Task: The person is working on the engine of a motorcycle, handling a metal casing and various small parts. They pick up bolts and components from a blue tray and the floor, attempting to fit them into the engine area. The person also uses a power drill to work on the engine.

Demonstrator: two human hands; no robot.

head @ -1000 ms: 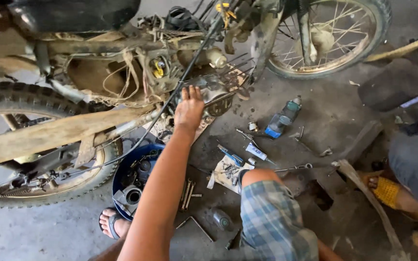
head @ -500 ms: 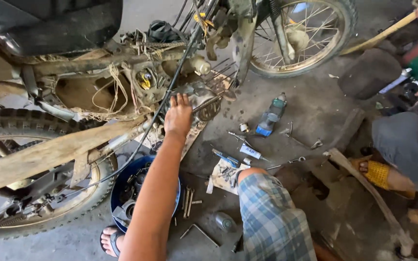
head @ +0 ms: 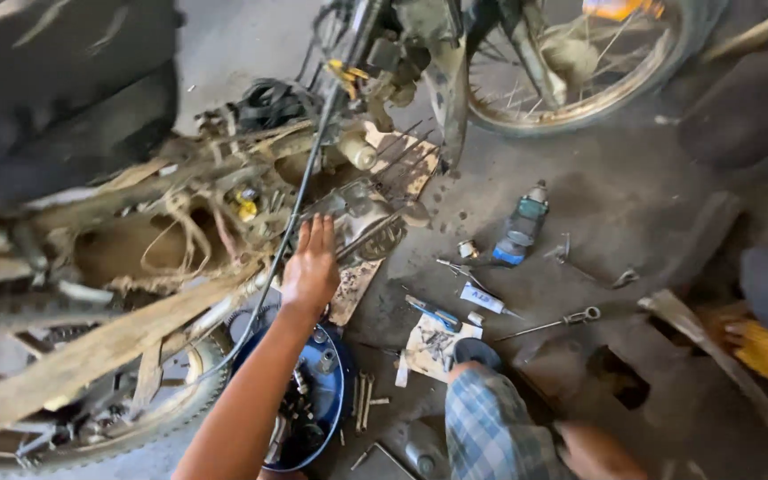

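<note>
My left hand lies flat against the dirty engine casing of a stripped motorcycle, fingers straight and pointing up, holding nothing. A black cable runs down just left of the hand. My bare forearm rises from the bottom edge, and my knee in checked shorts is to its right. My right hand does not show clearly; a blurred skin-coloured shape sits by the shorts at the lower edge.
A blue bowl of small parts stands under my arm, with loose bolts beside it. A blue power tool, a screwdriver and wrenches lie on the concrete. The spoked front wheel is top right. Another person's sandalled foot is at right.
The view has moved closer and tilted. My left hand stays on the engine casing. The other person's hand, seen at the right edge half a second ago, is out of view.
</note>
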